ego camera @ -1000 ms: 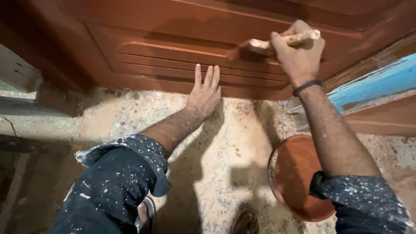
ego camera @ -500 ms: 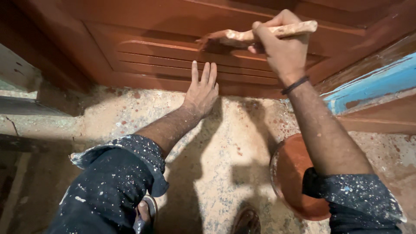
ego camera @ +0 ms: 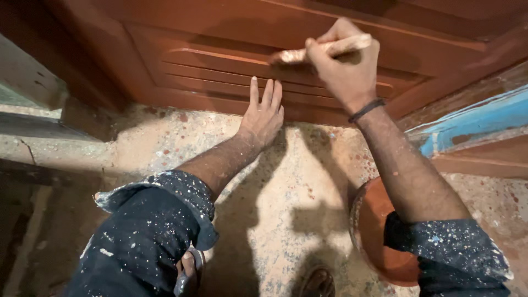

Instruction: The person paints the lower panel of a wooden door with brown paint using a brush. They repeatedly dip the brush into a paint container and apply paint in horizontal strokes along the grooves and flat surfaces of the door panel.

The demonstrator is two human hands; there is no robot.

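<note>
Big reddish-brown wooden door (ego camera: pixel 231 33) up top, speckled floor (ego camera: pixel 275 187) below, paint bowl (ego camera: pixel 379 242) lower right. Left hand (ego camera: pixel 264 113) flat, fingers spread, against the door's bottom edge. Right hand (ego camera: pixel 344 66) clamped round a paintbrush (ego camera: pixel 322 49), bristles on the slats.

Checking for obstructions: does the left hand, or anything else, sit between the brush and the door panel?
Nothing visible does. The right hand holds the brush with its bristles against the door panel; the left hand lies flat lower down, beside and below the brush.
</note>
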